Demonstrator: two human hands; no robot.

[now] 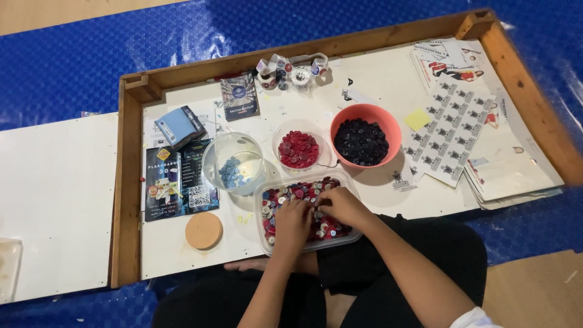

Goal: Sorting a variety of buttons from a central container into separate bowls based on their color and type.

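While both hands worked inside the clear tub of mixed buttons (267, 234) pulled close to the lap, the left hand (293, 223) and right hand (341, 205) lay curled, grip unclear; the red-button bowl (298, 149), orange bowl (366, 135) and blue-button bowl (234, 163) sat just beyond, within reach.

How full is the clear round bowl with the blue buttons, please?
Nearly empty: the clear round bowl holds only a small cluster of blue buttons on its bottom, most of which shows bare.
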